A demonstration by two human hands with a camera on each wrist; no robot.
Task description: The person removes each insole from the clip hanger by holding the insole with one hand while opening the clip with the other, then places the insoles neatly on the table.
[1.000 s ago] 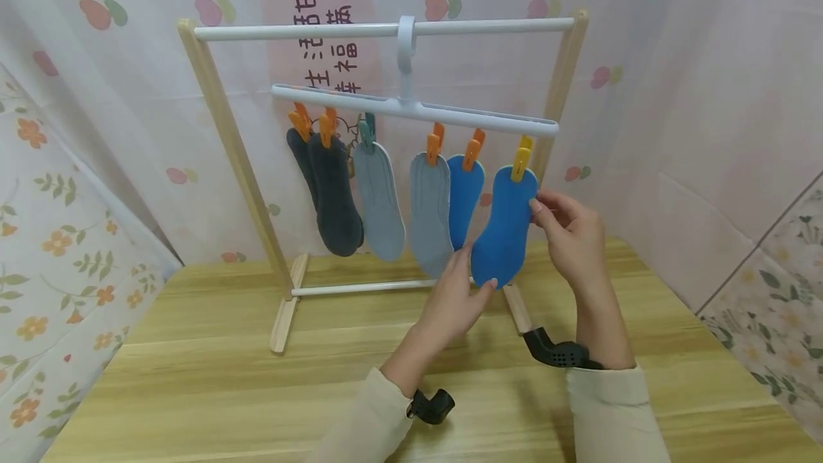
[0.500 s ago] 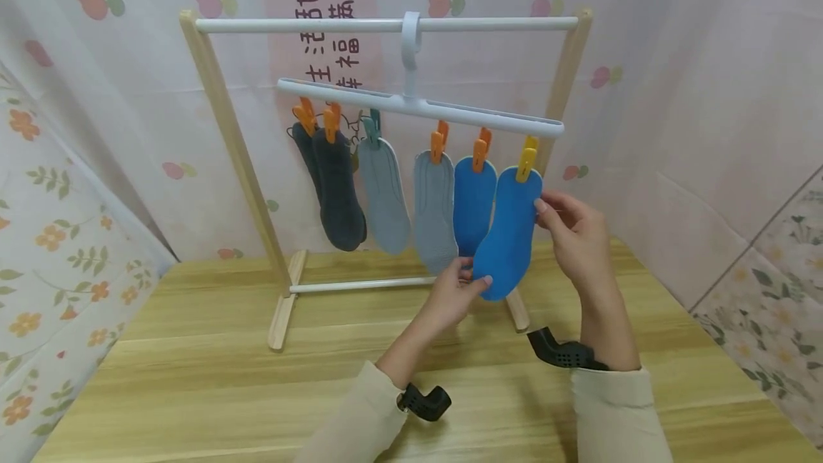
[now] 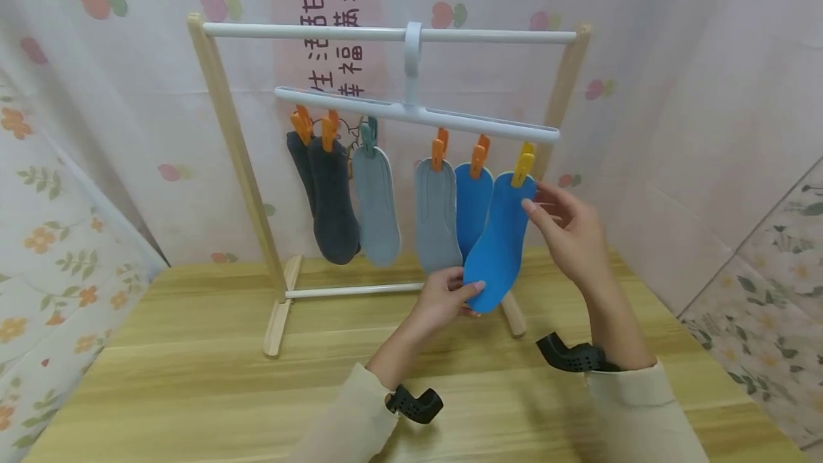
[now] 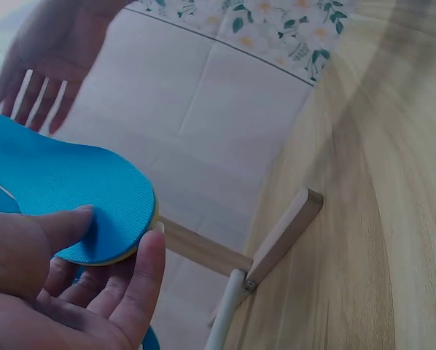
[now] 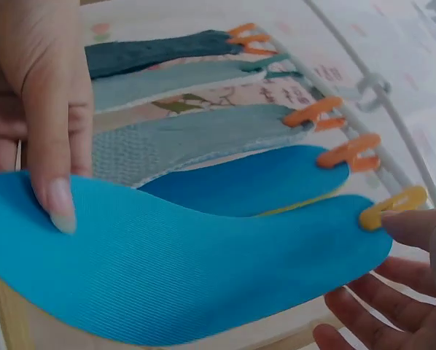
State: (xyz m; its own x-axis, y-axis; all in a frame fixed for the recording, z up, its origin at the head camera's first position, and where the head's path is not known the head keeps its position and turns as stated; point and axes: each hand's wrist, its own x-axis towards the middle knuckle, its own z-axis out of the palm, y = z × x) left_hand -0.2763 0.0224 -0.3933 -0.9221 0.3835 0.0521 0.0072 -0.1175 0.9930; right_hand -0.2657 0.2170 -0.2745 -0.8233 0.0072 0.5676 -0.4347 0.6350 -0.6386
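A blue insole (image 3: 498,234) hangs by its narrow end from a yellow clothespin (image 3: 524,164), its lower end tilted toward me and to the left. My left hand (image 3: 442,299) pinches that wide lower end, thumb on the blue face and fingers beneath; the left wrist view shows the insole's yellowish edge. At the narrow end is my right hand (image 3: 571,234). In the right wrist view its thumb overlaps the clothespin, while its fingers (image 5: 386,302) spread loosely along the insole's edge. Directly behind hangs a second blue insole (image 3: 472,198) on an orange clothespin (image 3: 479,156).
A white hanger (image 3: 418,114), sloping down to the right, hooks over the rack's top rod (image 3: 308,32). Grey insoles (image 3: 437,216) and dark insoles (image 3: 334,198) hang from it on further clothespins. The wooden rack foot (image 3: 276,327) stands on the wood-grain table (image 3: 193,384).
The left hand has moved slightly down and left, drawing the insole's lower end with it. The right hand's fingers have loosened and straightened near the clothespin.
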